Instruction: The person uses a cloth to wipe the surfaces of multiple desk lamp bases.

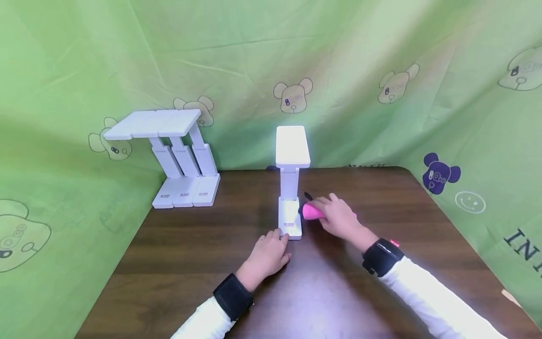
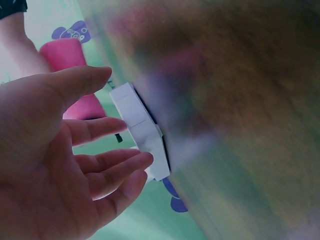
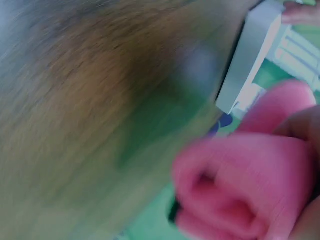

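A white folding desk lamp (image 1: 290, 183) stands upright on the brown table, its flat head bright on top. My left hand (image 1: 267, 254) reaches to the near left corner of the lamp's base (image 1: 290, 226), fingertips right at the edge. In the left wrist view the fingers of that hand (image 2: 75, 145) are loosely bent beside the base. My right hand (image 1: 338, 216) grips a pink folded cloth (image 1: 312, 212) just right of the base. Soft folds of this cloth (image 3: 240, 180) fill the lower right of the right wrist view, with a small black piece sticking out.
Three more white desk lamps (image 1: 182, 160) stand side by side at the table's back left. A green curtain (image 1: 237, 56) printed with bear heads hangs behind and along the sides. The brown tabletop (image 1: 190, 254) extends around both hands.
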`<state>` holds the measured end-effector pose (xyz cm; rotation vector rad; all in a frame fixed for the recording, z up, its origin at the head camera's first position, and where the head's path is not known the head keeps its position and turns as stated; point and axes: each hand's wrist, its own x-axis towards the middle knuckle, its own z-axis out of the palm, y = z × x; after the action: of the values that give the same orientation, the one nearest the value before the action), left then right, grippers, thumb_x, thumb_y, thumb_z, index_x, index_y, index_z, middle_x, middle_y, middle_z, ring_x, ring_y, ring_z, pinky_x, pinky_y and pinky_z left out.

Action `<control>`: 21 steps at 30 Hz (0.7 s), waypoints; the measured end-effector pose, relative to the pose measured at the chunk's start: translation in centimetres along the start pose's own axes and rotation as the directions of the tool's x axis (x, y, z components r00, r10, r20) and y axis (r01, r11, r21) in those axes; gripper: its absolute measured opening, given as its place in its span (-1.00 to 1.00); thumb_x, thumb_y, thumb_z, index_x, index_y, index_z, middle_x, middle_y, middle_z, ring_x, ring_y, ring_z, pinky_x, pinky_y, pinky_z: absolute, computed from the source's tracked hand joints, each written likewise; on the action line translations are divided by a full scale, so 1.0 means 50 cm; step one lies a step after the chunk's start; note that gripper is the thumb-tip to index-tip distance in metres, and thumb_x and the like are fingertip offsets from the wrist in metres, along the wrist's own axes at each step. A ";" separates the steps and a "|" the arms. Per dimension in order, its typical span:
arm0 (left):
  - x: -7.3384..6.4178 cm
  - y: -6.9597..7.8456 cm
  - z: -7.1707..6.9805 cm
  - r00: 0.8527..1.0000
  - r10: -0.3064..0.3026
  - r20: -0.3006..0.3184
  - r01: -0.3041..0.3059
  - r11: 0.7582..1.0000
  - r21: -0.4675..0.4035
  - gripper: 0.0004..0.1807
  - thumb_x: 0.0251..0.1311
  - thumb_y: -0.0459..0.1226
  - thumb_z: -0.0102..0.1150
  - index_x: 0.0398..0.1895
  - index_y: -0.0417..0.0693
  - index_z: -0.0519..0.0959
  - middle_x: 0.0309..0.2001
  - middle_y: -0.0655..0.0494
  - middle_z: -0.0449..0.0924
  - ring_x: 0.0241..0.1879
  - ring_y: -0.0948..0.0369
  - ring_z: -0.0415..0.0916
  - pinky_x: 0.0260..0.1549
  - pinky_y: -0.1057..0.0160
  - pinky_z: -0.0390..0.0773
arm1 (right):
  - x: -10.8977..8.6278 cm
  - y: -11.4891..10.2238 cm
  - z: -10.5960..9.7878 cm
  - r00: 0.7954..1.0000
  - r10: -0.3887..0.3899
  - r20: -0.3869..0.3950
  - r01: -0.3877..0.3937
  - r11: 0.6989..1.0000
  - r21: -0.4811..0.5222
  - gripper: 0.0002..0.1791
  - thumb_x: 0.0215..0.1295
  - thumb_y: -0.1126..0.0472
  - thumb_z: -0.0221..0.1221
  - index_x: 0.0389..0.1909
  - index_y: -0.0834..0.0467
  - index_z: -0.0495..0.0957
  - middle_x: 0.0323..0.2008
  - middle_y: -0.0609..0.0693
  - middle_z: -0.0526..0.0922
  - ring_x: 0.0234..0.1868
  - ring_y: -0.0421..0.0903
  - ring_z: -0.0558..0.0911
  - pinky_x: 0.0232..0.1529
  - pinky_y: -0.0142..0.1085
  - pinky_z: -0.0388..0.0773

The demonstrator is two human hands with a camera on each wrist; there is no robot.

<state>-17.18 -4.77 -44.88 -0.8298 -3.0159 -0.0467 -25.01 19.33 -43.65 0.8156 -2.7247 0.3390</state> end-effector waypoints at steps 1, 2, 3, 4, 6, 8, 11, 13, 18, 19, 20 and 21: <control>0.001 -0.002 -0.001 1.000 0.004 -0.015 -0.004 1.000 0.006 -0.45 0.27 0.02 0.35 0.16 -0.16 0.58 0.02 -0.13 0.60 -0.06 0.04 0.56 -0.10 0.10 0.61 | 0.006 0.005 0.003 0.997 0.079 0.001 -0.078 0.992 0.099 -0.46 0.12 0.35 0.38 0.19 0.23 0.60 0.01 0.17 0.71 -0.14 0.10 0.57 -0.16 -0.03 0.58; 0.003 -0.005 -0.003 1.000 0.005 -0.027 -0.005 1.000 0.008 -0.47 0.26 0.02 0.35 0.12 -0.16 0.59 -0.04 -0.10 0.61 -0.11 0.05 0.55 -0.15 0.12 0.60 | 0.014 0.010 0.007 0.987 0.158 0.008 -0.156 0.969 0.189 -0.45 0.15 0.33 0.36 0.22 0.27 0.56 -0.01 0.21 0.70 -0.14 0.11 0.60 -0.15 -0.01 0.61; 0.007 -0.010 -0.006 0.999 0.007 -0.037 -0.006 1.000 0.005 -0.49 0.26 0.01 0.36 0.10 -0.15 0.60 -0.06 -0.09 0.61 -0.13 0.06 0.56 -0.17 0.12 0.60 | 0.023 0.014 0.011 0.972 0.234 0.022 -0.231 0.934 0.272 -0.45 0.19 0.31 0.34 0.23 0.32 0.52 -0.03 0.24 0.69 -0.16 0.11 0.63 -0.14 0.00 0.62; 0.015 -0.016 -0.009 0.999 0.008 -0.046 -0.008 1.000 0.003 -0.51 0.27 0.00 0.35 0.08 -0.15 0.60 -0.07 -0.08 0.62 -0.14 0.07 0.56 -0.18 0.12 0.60 | 0.032 0.019 0.014 0.953 0.301 0.046 -0.298 0.891 0.344 -0.46 0.23 0.29 0.32 0.23 0.36 0.49 -0.05 0.28 0.68 -0.17 0.12 0.65 -0.15 0.01 0.64; 0.037 -0.031 -0.015 0.999 0.008 -0.046 -0.009 1.000 -0.015 -0.52 0.31 -0.02 0.31 0.13 -0.17 0.60 0.02 -0.10 0.63 -0.05 0.04 0.59 -0.11 0.08 0.62 | 0.053 0.026 0.021 0.910 0.402 0.105 -0.406 0.805 0.433 -0.46 0.30 0.22 0.28 0.22 0.42 0.44 -0.08 0.34 0.66 -0.18 0.16 0.67 -0.14 0.02 0.65; 0.066 -0.050 -0.020 1.000 0.003 -0.018 -0.004 0.999 -0.045 -0.47 0.36 -0.04 0.26 0.26 -0.18 0.54 0.20 -0.13 0.58 0.12 0.01 0.57 0.06 0.04 0.60 | 0.075 0.030 0.029 0.874 0.461 0.153 -0.476 0.751 0.457 -0.46 0.34 0.17 0.24 0.19 0.45 0.41 -0.08 0.38 0.63 -0.16 0.20 0.67 -0.12 0.03 0.65; 0.106 -0.079 -0.017 0.999 0.003 0.051 0.003 0.993 -0.117 -0.42 0.42 -0.05 0.18 0.40 -0.14 0.45 0.39 -0.10 0.44 0.33 0.01 0.44 0.26 0.03 0.47 | 0.103 0.030 0.044 0.839 0.505 0.203 -0.536 0.702 0.469 -0.44 0.36 0.13 0.22 0.20 0.46 0.38 -0.03 0.39 0.60 -0.08 0.23 0.64 -0.04 0.03 0.63; 0.123 -0.096 -0.008 0.995 0.010 0.097 0.006 0.986 -0.166 -0.43 0.42 -0.06 0.18 0.40 -0.10 0.45 0.39 -0.07 0.44 0.33 0.04 0.44 0.29 0.07 0.44 | 0.117 0.025 0.057 0.826 0.516 0.229 -0.558 0.689 0.462 -0.42 0.37 0.12 0.22 0.22 0.44 0.36 0.00 0.38 0.59 -0.04 0.24 0.63 -0.01 0.03 0.62; 0.138 -0.114 0.014 0.993 0.046 0.105 -0.019 0.968 -0.250 -0.56 0.36 -0.08 0.26 0.20 -0.10 0.57 0.11 -0.03 0.62 0.08 0.09 0.55 0.18 0.12 0.52 | 0.134 0.009 0.072 0.811 0.522 0.263 -0.583 0.687 0.434 -0.43 0.37 0.16 0.24 0.23 0.43 0.34 -0.01 0.38 0.59 -0.06 0.23 0.63 -0.05 0.02 0.63; 0.138 -0.115 0.016 0.994 0.048 0.097 -0.021 0.964 -0.264 -0.59 0.35 -0.09 0.27 0.16 -0.10 0.57 0.05 -0.01 0.64 0.02 0.10 0.55 0.14 0.13 0.54 | 0.135 0.006 0.071 0.811 0.519 0.270 -0.584 0.691 0.425 -0.44 0.36 0.17 0.25 0.22 0.42 0.34 -0.02 0.37 0.59 -0.07 0.23 0.64 -0.06 0.02 0.63; 0.139 -0.115 0.016 0.995 0.047 0.088 -0.021 0.960 -0.278 -0.60 0.34 -0.10 0.29 0.13 -0.11 0.58 0.00 0.00 0.64 -0.02 0.11 0.56 0.12 0.14 0.55 | 0.136 0.005 0.071 0.813 0.512 0.277 -0.582 0.702 0.411 -0.44 0.36 0.17 0.26 0.21 0.42 0.35 -0.03 0.36 0.60 -0.08 0.22 0.64 -0.07 0.01 0.63; 0.140 -0.115 0.015 0.996 0.044 0.082 -0.019 0.957 -0.289 -0.61 0.32 -0.10 0.30 0.10 -0.11 0.58 -0.05 0.01 0.64 -0.07 0.12 0.55 0.09 0.15 0.56 | 0.137 0.003 0.069 0.815 0.504 0.286 -0.579 0.710 0.401 -0.45 0.36 0.18 0.27 0.21 0.42 0.36 -0.05 0.35 0.61 -0.09 0.20 0.65 -0.07 0.01 0.63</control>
<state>-26.14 -6.13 -45.65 -0.9208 -3.1231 -0.4729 -31.24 15.00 -44.68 0.0825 -3.0264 1.1509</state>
